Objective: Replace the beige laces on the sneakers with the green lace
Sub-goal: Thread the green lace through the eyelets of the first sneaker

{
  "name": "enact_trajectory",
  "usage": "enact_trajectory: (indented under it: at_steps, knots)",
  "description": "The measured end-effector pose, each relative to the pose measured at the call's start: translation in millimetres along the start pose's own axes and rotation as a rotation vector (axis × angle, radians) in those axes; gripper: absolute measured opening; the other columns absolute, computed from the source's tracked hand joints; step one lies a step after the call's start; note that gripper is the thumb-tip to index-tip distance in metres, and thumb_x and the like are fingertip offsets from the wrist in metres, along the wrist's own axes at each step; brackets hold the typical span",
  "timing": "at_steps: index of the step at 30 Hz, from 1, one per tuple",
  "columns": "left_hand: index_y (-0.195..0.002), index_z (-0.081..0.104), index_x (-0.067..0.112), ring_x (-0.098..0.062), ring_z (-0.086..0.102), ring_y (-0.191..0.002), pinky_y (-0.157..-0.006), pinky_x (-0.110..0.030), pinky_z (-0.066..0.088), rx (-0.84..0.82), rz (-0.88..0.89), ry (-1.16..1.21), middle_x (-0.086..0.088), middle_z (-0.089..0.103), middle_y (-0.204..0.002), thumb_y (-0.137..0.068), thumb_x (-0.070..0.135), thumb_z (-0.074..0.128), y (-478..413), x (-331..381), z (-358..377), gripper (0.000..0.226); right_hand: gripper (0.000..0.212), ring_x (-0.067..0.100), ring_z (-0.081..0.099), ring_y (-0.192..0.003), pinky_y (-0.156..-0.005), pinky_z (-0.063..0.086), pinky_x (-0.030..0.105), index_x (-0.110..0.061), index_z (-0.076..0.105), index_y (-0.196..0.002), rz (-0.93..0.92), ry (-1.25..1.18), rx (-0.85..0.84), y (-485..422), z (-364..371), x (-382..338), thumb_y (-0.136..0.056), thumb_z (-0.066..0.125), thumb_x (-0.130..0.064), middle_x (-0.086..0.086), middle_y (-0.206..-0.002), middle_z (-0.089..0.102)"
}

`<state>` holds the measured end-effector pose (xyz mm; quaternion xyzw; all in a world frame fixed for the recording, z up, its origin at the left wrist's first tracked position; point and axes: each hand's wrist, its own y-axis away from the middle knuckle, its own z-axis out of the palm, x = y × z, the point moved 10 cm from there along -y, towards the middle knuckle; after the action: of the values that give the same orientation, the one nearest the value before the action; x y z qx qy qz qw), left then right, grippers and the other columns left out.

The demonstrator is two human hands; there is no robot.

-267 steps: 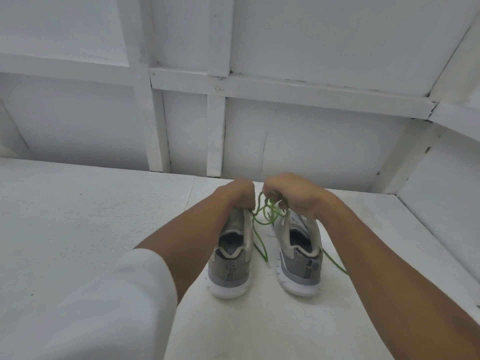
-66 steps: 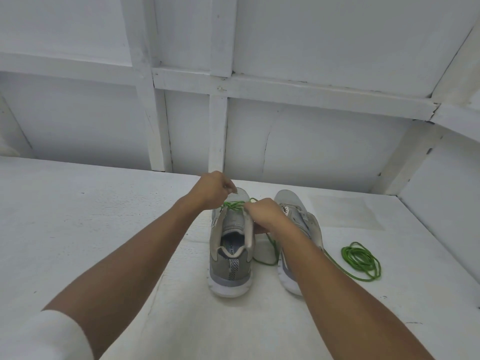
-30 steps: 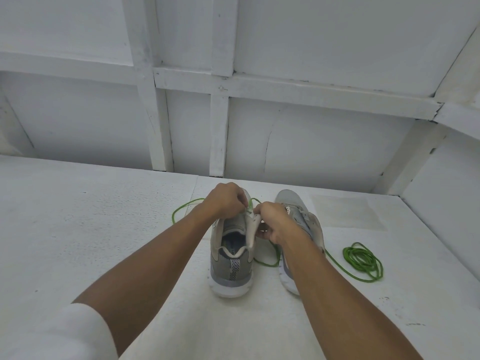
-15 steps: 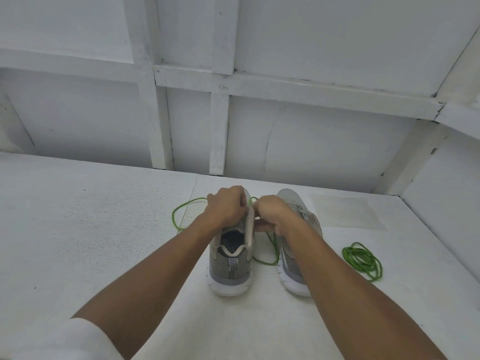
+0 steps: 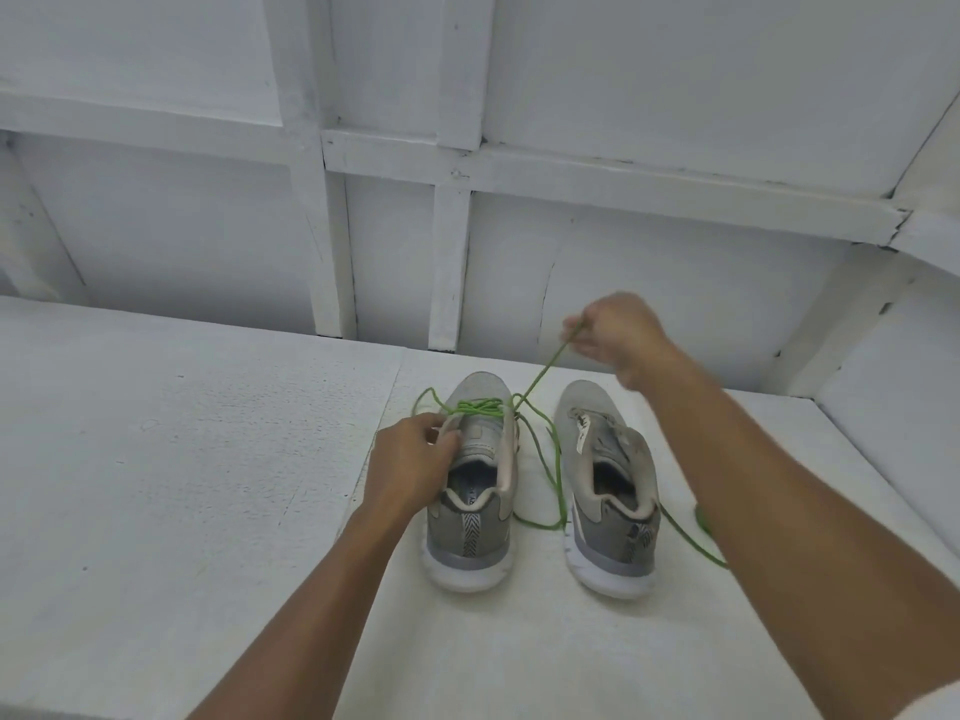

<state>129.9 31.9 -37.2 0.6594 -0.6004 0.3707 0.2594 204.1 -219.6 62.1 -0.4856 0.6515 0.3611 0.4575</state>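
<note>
Wearing a white fabric sleeve point(image 5: 937, 703) on the right arm, with only its edge peeking in at the lower right corner. Showing the left forearm point(image 5: 322, 589) and right forearm point(image 5: 779, 511) bare along their whole visible length. Showing the left hand point(image 5: 410, 459) and right hand point(image 5: 618, 330) bare too.

Two grey sneakers point(image 5: 470, 491) stand side by side, heels near. A green lace point(image 5: 480, 406) crosses the left one's front holes.

Grey sneakers point(image 5: 470, 511) carry white soles point(image 5: 467, 576) and chevron-striped heel tabs point(image 5: 470, 532), the lace point(image 5: 557, 459) bright green.
</note>
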Motion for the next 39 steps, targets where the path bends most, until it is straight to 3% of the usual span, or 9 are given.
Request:
enact_trajectory:
  at_steps: [4, 7, 12, 18, 21, 25, 27, 34, 39]
  knots:
    - [-0.113, 0.072, 0.021, -0.011, 0.061, -0.082, -0.069, -0.023, 0.044, 0.015, 0.005, 0.051, 0.007, 0.069, -0.093, -0.095, 0.038, 0.055, 3, 2, 1, 0.030, 0.025, 0.016, 0.055, -0.058, -0.052, 0.050, 0.024, -0.010, 0.047, -0.081, 0.011, -0.606, 0.124, -4, -33, -20, -0.096, 0.032, 0.002, 0.005, -0.074, 0.050]
    - [-0.102, 0.076, 0.020, -0.013, 0.064, -0.076, -0.071, -0.031, 0.053, 0.045, -0.003, 0.077, 0.007, 0.071, -0.082, -0.096, 0.041, 0.054, 1, 2, -2, 0.031, 0.023, 0.013, 0.046, -0.054, -0.048, 0.037, 0.022, -0.019, 0.052, -0.082, -0.167, -0.190, 0.128, 5, -16, -19, -0.093, 0.041, -0.002, 0.000, -0.075, 0.055]
    - [-0.100, 0.077, 0.020, -0.017, 0.067, -0.082, -0.078, -0.038, 0.055, 0.056, -0.006, 0.118, 0.000, 0.074, -0.085, -0.095, 0.043, 0.055, 1, 2, -3, 0.033, 0.023, 0.016, 0.060, -0.101, -0.085, 0.045, 0.026, -0.016, 0.068, -0.114, -0.357, 0.774, -0.343, 42, 74, 27, -0.093, 0.061, -0.020, 0.000, -0.114, 0.065]
    - [-0.091, 0.076, 0.016, -0.021, 0.066, -0.078, -0.071, -0.039, 0.053, 0.079, -0.047, 0.150, -0.005, 0.072, -0.076, -0.095, 0.044, 0.054, 5, -3, -3, 0.037, 0.013, 0.020, 0.056, -0.084, -0.074, 0.047, 0.033, -0.014, 0.064, -0.095, -0.349, 0.893, -0.285, 43, 74, 36, -0.095, 0.051, -0.013, 0.001, -0.097, 0.064]
    - [-0.090, 0.077, 0.014, -0.022, 0.066, -0.079, -0.071, -0.037, 0.052, 0.090, -0.061, 0.148, -0.007, 0.072, -0.076, -0.096, 0.041, 0.054, 6, -4, -3, 0.036, 0.014, 0.018, 0.052, -0.073, -0.062, 0.040, 0.029, -0.016, 0.053, -0.087, -0.299, 0.664, -0.143, 26, 48, 23, -0.095, 0.043, -0.010, -0.001, -0.090, 0.063]
    - [-0.077, 0.068, 0.028, -0.022, 0.067, -0.078, -0.070, -0.038, 0.053, 0.065, -0.055, 0.152, -0.008, 0.073, -0.079, -0.096, 0.043, 0.053, 7, -4, -1, 0.029, 0.018, 0.011, 0.043, -0.059, -0.049, 0.029, 0.023, -0.017, 0.049, -0.089, -0.023, -0.341, 0.041, 8, 0, 16, -0.099, 0.038, -0.007, 0.000, -0.088, 0.068]
    - [-0.083, 0.075, 0.024, -0.021, 0.068, -0.076, -0.067, -0.035, 0.052, 0.067, -0.058, 0.157, -0.007, 0.073, -0.078, -0.096, 0.044, 0.052, 7, -5, 0, 0.033, 0.015, 0.011, 0.041, -0.057, -0.049, 0.030, 0.024, -0.018, 0.052, -0.089, -0.017, -0.463, 0.111, 8, -13, 15, -0.097, 0.043, -0.009, -0.001, -0.080, 0.060]
    - [-0.086, 0.076, 0.022, -0.020, 0.067, -0.078, -0.070, -0.037, 0.052, 0.068, -0.058, 0.154, -0.005, 0.074, -0.079, -0.097, 0.043, 0.052, 7, -5, 1, 0.034, 0.022, 0.014, 0.058, -0.082, -0.075, 0.045, 0.028, -0.026, 0.070, -0.110, -0.387, 0.753, -0.242, 40, 68, 28, -0.090, 0.064, -0.034, -0.004, -0.090, 0.062]
    - [-0.087, 0.076, 0.025, -0.017, 0.066, -0.073, -0.067, -0.034, 0.051, 0.067, -0.054, 0.152, -0.005, 0.073, -0.076, -0.097, 0.044, 0.051, 7, -4, 1, 0.033, 0.016, 0.025, 0.061, -0.089, -0.074, 0.051, 0.034, -0.021, 0.072, -0.100, -0.395, 1.022, -0.287, 44, 85, 36, -0.092, 0.059, -0.026, 0.005, -0.098, 0.067]
